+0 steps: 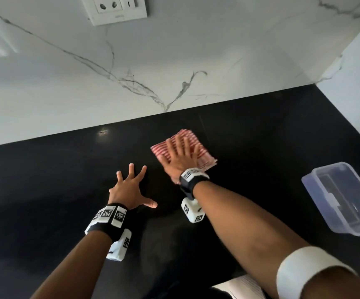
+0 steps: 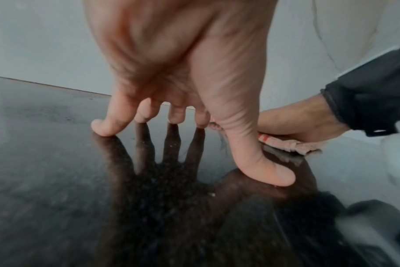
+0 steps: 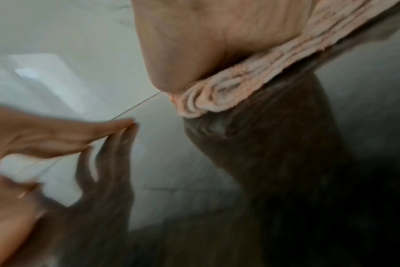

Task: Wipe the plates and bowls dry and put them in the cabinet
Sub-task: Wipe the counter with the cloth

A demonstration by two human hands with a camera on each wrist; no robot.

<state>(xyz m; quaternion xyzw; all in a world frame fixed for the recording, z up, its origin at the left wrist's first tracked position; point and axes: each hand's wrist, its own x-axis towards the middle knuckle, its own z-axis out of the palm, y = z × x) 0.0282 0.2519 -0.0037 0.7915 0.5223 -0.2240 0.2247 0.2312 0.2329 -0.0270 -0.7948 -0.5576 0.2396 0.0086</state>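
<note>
A folded red-and-white striped cloth (image 1: pixel 205 157) lies on the black countertop (image 1: pixel 45 180) near the back wall. My right hand (image 1: pixel 180 155) lies flat on it with straight, spread fingers pressing down; the right wrist view shows the palm on the cloth's folded edge (image 3: pixel 219 97). My left hand (image 1: pixel 129 188) stands just left of the cloth, its spread fingertips (image 2: pixel 103 129) and thumb propped on the bare counter, holding nothing. The left wrist view shows the cloth (image 2: pixel 286 144) under the right hand (image 2: pixel 292 124). No plate or bowl is in view.
A clear plastic container (image 1: pixel 343 197) sits at the right of the counter. The white marbled wall (image 1: pixel 174 50) rises behind, with a socket panel (image 1: pixel 114 8) high up. A side wall closes the counter's right end. A white object (image 1: pixel 246 284) shows at the front edge.
</note>
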